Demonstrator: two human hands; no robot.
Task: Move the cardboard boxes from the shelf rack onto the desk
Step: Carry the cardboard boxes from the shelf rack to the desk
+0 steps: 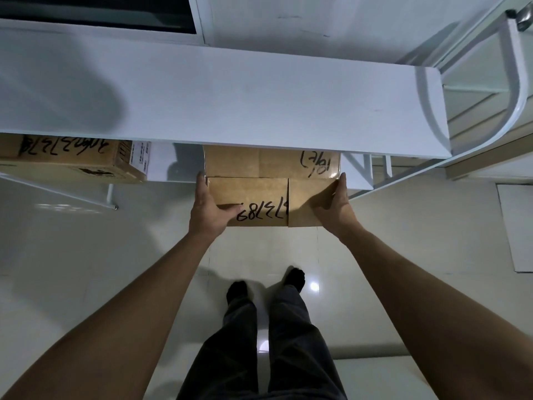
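Both hands around cardboard box

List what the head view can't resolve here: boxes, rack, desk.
- Held box: back part hidden under the white shelf board; handwriting on top partly covered by the left hand.
- Right hand: fingertips hidden behind the box's side.
- Second box: cut off by the left edge and the board above.
- Its label: print too small.
- Desk: cannot be identified.

Below the hands lies a pale glossy tiled floor with a bright glint of reflected light. Beyond the hands stands a white wall, with a dark window up to the left. Light is dim.
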